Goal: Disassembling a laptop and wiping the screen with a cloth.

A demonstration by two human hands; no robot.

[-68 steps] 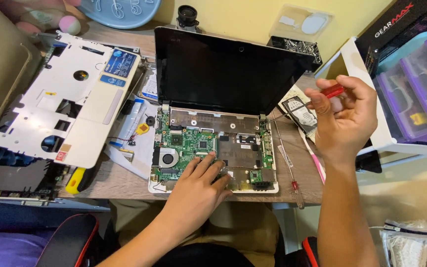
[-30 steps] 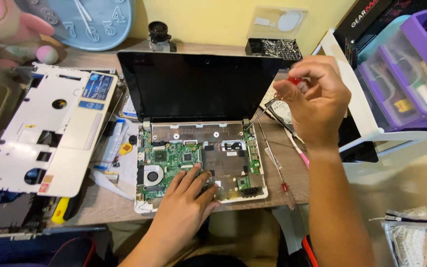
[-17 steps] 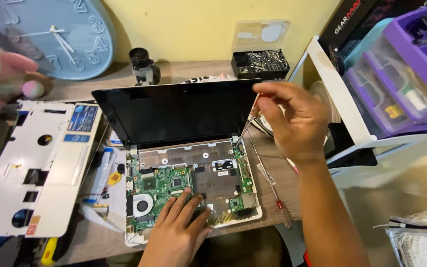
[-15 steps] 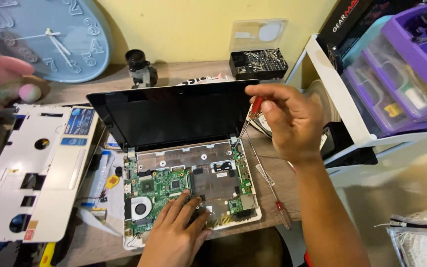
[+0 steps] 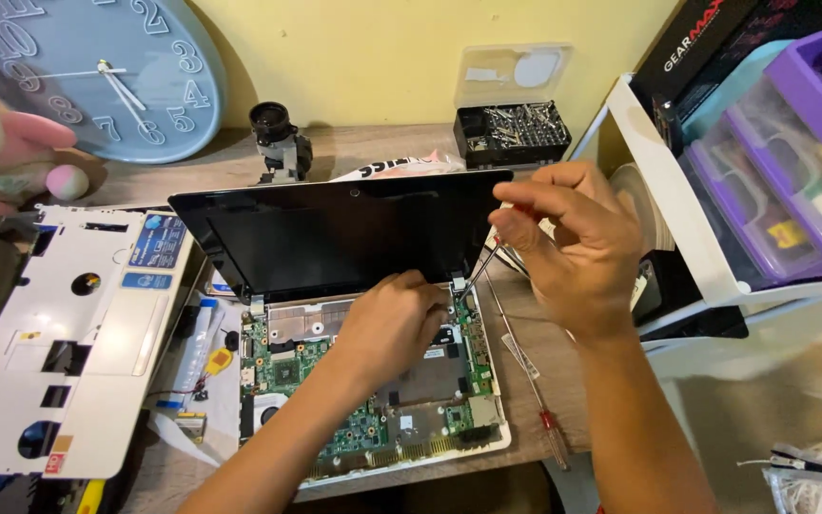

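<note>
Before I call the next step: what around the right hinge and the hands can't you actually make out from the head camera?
- Screwdriver tip at the laptop's right hinge: too small to tell whether it sits in a screw.
- Its handle: wrapped by the right hand.
- Board area under the left hand: covered by that hand.
- Bit case contents: too small to sort.
- Pink object at left edge: blurred, cut off.

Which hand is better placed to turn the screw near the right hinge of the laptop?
The right hand: it holds the screwdriver, whose tip is already at the hinge. The left hand rests flat on the laptop's exposed board.
</note>
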